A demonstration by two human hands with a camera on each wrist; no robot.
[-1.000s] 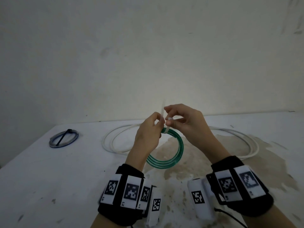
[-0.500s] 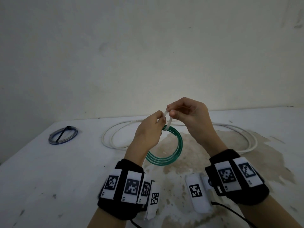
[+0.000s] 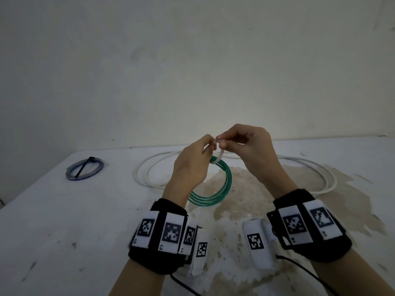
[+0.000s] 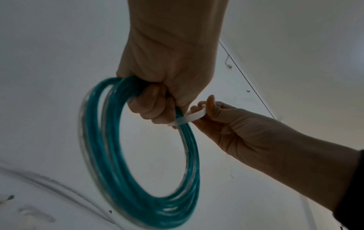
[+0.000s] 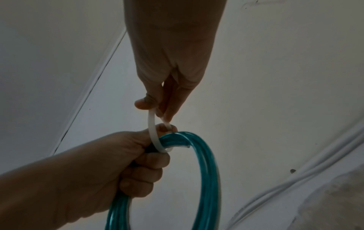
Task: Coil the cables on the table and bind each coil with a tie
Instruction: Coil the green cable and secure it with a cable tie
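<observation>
Aloft: left hand (image 3: pixel 190 165) grips green coil (image 3: pixel 215 189) | right hand (image 3: pixel 245 146) pinches white tie (image 3: pixel 220 155) | white cable (image 3: pixel 149 167), bound blue coil (image 3: pixel 84 168) lie behind

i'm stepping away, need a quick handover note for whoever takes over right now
Left hand: grips the coiled translucent green cable, held up above the white table.
Right hand: pinches the white plastic tie, looped around the coil beside the left grip; not cinched.
Done: the small blue cable coil at the far left is bound with a black tie.
Left: close and tighten the white tie, then coil and bind the long white cable lying loose on the table.
</observation>
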